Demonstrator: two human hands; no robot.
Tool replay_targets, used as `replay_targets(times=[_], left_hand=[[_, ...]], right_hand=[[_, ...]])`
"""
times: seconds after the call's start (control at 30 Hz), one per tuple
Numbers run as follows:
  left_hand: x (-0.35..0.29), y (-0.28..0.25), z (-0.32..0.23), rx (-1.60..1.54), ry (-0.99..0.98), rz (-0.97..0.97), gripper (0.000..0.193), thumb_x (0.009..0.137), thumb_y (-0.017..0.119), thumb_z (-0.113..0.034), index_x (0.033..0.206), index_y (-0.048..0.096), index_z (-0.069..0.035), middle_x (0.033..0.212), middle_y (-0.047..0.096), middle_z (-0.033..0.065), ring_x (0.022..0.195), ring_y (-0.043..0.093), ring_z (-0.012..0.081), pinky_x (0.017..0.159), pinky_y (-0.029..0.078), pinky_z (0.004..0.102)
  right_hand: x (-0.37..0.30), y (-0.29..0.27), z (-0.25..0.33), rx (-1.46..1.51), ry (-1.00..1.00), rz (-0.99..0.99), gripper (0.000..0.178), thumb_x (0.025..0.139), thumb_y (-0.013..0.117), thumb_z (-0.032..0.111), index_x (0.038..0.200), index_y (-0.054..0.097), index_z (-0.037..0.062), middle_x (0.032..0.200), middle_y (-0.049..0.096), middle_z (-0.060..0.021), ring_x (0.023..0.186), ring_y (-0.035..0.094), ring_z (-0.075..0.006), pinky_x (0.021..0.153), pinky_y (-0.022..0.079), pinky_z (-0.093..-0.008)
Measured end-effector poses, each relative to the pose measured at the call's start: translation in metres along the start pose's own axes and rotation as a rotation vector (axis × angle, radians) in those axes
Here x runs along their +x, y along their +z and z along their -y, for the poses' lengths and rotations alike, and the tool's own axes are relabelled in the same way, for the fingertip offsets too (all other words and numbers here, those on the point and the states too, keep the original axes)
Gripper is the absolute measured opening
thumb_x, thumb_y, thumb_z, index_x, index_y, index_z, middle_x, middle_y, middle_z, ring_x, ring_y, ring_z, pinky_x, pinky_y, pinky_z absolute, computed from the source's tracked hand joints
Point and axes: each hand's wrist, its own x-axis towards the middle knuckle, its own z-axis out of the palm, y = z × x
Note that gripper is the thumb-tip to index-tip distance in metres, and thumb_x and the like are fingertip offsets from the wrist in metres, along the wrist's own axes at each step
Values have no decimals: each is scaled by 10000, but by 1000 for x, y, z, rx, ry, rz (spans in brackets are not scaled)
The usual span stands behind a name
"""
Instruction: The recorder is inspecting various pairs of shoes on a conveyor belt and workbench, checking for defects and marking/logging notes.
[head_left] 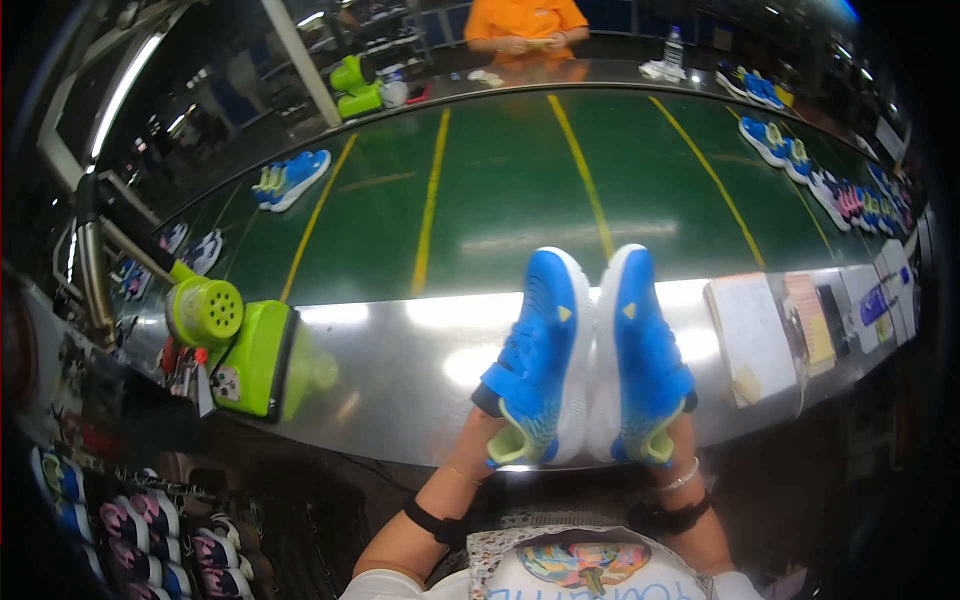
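Note:
I hold a pair of bright blue sneakers above the near metal ledge, their white soles turned toward each other and toes pointing away. My left hand reaches into the collar of the left sneaker, and its fingers are hidden inside. Likewise, my right hand is in the opening of the right sneaker, with its fingers out of sight. Each shoe has a blue strap, a small yellow mark by the toe and a pale green lining. The soles are close together; whether they touch I cannot tell.
Beyond the metal ledge runs a green conveyor belt with yellow lines, carrying sneakers left and right. A lime-green device stands left; papers lie right. Across the belt is a person in orange. Racked shoes stand lower left.

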Motion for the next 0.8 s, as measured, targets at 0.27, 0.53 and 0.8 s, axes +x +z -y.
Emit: replay_targets(times=[0.27,0.53,0.8], left_hand=[[2,12,5,-410,-245,6,437,906,480,-45,1335,403,-77,1252,524,88,1088,547,184,938,451,334],[5,4,14,-527,-296,71,416,930,460,-87,1339,393,-56,1262,517,93,1097,541,184,955,441,327],[3,7,12,-604,-332,48,374,912,476,-70,1282,440,-37,1173,556,96,1023,574,180,890,476,313]], right_hand=[[-17,-44,-16,22,-31,27,480,944,419,314,1329,397,28,1287,500,-123,1129,526,-259,969,433,-386],[-17,-52,-19,-157,14,-50,476,947,388,332,1294,429,8,1238,539,-138,1078,562,-261,911,481,-374],[-25,-60,-28,164,148,-91,414,966,367,267,1276,439,1,1218,552,-140,1073,566,-248,910,482,-358]])
